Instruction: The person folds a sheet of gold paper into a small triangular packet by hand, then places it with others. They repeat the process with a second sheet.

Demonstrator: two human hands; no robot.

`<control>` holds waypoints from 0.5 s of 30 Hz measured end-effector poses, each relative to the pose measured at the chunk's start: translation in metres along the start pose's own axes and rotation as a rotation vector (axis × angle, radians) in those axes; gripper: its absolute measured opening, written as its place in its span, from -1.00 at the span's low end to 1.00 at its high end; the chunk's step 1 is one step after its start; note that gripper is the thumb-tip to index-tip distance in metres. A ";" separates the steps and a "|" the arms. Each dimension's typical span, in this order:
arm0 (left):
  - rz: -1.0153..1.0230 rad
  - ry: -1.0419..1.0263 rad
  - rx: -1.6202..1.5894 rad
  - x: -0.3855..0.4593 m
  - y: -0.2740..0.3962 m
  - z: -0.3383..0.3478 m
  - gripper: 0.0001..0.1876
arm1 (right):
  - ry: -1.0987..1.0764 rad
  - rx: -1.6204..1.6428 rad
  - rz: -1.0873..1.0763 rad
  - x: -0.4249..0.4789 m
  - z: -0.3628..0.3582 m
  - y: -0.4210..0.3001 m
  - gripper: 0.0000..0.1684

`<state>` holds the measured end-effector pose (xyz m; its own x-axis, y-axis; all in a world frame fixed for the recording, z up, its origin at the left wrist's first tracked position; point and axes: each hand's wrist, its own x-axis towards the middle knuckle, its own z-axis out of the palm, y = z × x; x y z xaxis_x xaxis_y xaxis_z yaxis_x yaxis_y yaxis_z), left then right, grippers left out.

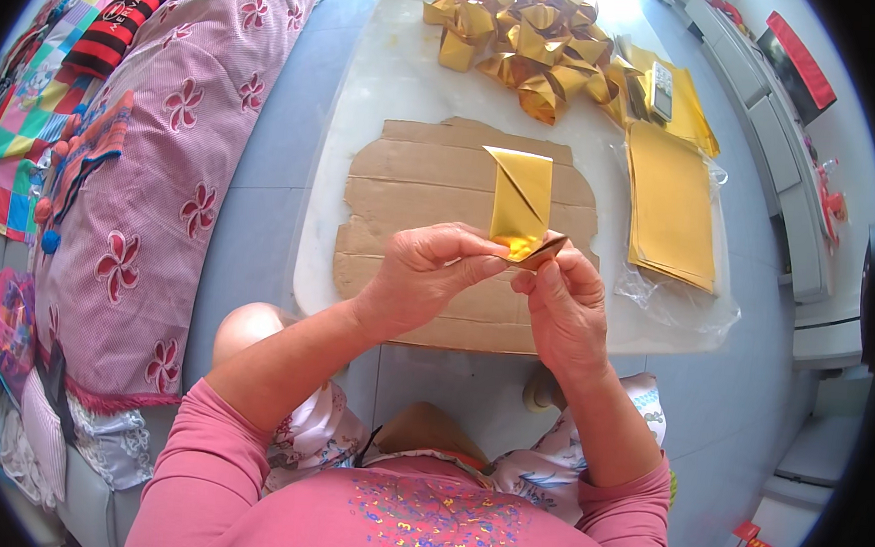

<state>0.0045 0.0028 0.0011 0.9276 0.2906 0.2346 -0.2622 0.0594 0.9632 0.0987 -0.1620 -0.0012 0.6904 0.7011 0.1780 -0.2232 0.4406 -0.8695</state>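
Between my two hands is a partly folded sheet of gold foil paper (523,196), held above a flat piece of brown cardboard (412,204). Its upper part stands up as a narrow panel with a diagonal fold. My left hand (426,273) pinches the lower left of the paper between thumb and fingertips. At the lower right corner, a pointed flap is gripped by the thumb and fingers of my right hand (567,304). Some of the right fingertips are hidden behind the paper.
Several folded gold paper pieces (541,47) are heaped on the white table (321,214). To the right lie a stack of gold paper sheets (671,205) on clear plastic and a remote control (661,92). A sofa with a pink flowered cover (163,219) stands left.
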 end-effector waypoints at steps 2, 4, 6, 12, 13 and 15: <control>-0.011 0.013 -0.006 -0.001 -0.002 0.003 -0.86 | 0.040 0.094 0.029 -0.001 0.002 0.003 -0.82; -0.001 0.012 0.024 -0.001 -0.003 0.004 -0.87 | 0.117 0.228 0.089 -0.001 0.006 0.002 -0.80; -0.002 0.014 0.025 0.000 -0.004 0.004 -0.86 | 0.098 0.256 0.079 0.000 0.006 0.003 -0.81; 0.043 -0.046 0.177 0.000 -0.001 0.003 -0.84 | 0.088 0.245 0.120 0.003 0.003 0.001 -0.83; 0.054 -0.069 0.207 0.000 -0.001 0.002 -0.84 | 0.095 0.251 0.128 0.003 0.001 0.002 -0.83; 0.069 -0.064 0.221 0.000 -0.002 0.004 -0.83 | 0.115 0.269 0.165 0.002 0.000 0.001 -0.82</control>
<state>0.0057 -0.0013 0.0001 0.9263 0.2255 0.3017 -0.2672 -0.1713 0.9483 0.0998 -0.1605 -0.0016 0.6994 0.7144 -0.0214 -0.5015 0.4693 -0.7268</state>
